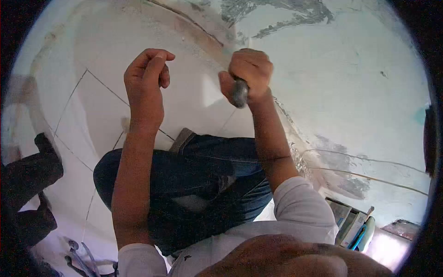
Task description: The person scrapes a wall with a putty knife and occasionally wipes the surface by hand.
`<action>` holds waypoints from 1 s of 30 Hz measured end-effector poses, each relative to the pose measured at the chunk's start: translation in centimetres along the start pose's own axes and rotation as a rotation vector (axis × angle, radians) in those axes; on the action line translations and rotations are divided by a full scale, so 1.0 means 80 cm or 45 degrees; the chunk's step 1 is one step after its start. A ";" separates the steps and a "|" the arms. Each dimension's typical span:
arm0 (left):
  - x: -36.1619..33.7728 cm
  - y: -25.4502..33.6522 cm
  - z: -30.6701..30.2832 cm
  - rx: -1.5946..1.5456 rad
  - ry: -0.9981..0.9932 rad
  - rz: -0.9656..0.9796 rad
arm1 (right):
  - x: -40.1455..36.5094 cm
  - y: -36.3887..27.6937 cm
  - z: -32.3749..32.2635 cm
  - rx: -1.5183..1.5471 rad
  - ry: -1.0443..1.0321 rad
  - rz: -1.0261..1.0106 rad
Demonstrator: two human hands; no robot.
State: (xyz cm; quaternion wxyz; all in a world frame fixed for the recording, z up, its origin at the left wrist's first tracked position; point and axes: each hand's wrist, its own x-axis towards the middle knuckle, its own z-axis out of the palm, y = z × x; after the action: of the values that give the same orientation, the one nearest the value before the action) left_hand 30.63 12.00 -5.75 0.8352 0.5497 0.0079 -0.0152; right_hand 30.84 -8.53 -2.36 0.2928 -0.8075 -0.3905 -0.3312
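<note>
My right hand [249, 69] is closed in a fist around a tool with a dark, rounded handle end [240, 93], beside the foot of the wall. The hand is slightly blurred, and the tool's far end is hidden, so its kind does not show. To the left, my left hand [148, 76] hovers over the tiled floor [194, 99]. Its thumb and forefinger are pinched together and the other fingers curl in. Whatever that pinch holds, if anything, is hidden.
A pale wall [350, 87] with grey rough patches rises on the right, with thin cables [369, 159] along it. A box of tools [348, 224] stands at lower right. Dark objects [32, 175] and metal tools [80, 256] lie at left. My bent leg [184, 184] is below my hands.
</note>
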 end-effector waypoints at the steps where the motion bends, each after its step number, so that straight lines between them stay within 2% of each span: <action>1: 0.000 0.000 -0.002 0.005 0.011 -0.010 | 0.000 0.007 -0.001 -0.017 0.105 -0.103; 3: 0.001 0.000 0.000 -0.066 0.008 0.037 | -0.033 0.049 0.002 -0.315 -0.110 0.048; 5: 0.003 0.003 0.007 -0.041 -0.004 0.061 | -0.017 0.020 0.008 -0.089 -0.117 0.056; 7: -0.001 0.002 0.000 0.004 0.010 0.042 | 0.006 -0.004 -0.006 -0.002 0.099 -0.099; 9: -0.001 0.003 0.000 -0.014 0.006 0.063 | -0.014 0.036 -0.014 -0.375 -0.128 0.131; 11: 0.002 0.001 0.004 -0.014 0.009 0.055 | -0.026 0.040 0.017 -0.074 -0.114 -0.054; 12: 0.001 -0.001 0.002 0.006 0.021 0.022 | -0.032 0.035 0.029 0.173 -0.108 0.049; 15: 0.001 0.000 0.001 0.103 0.010 0.051 | -0.018 0.002 0.050 0.222 -0.340 0.093; 16: 0.004 0.000 0.002 0.100 0.006 0.061 | -0.017 -0.002 0.056 0.214 -0.338 0.085; 18: 0.006 -0.006 0.002 0.084 0.047 0.042 | -0.028 -0.013 0.066 0.189 -0.468 0.243; 19: 0.007 -0.007 0.002 0.082 0.045 0.046 | -0.028 -0.020 0.067 0.186 -0.467 0.239; 21: 0.005 -0.012 0.003 0.092 0.007 0.039 | -0.034 -0.039 0.064 0.189 -0.356 0.450; 23: 0.002 -0.013 -0.002 0.104 -0.045 0.039 | -0.045 -0.053 0.059 0.110 -0.354 0.396; 25: -0.002 -0.023 0.002 0.149 -0.074 0.013 | -0.063 -0.068 0.047 0.018 -0.202 0.389; 26: -0.004 -0.032 0.003 0.189 -0.100 0.001 | -0.085 -0.070 0.039 -0.096 -0.230 0.434; 28: -0.012 -0.050 0.008 0.276 -0.193 0.039 | -0.130 -0.082 0.029 -0.266 -0.109 0.714; 30: -0.024 -0.076 0.016 0.387 -0.308 0.109 | -0.165 -0.089 0.015 -0.094 0.002 1.217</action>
State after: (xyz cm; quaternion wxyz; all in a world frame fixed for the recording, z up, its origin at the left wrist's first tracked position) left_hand 28.53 8.45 -10.77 0.7373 0.6635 -0.1182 -0.0468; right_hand 19.06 -9.70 -11.63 0.3837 -0.9062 0.0366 -0.1737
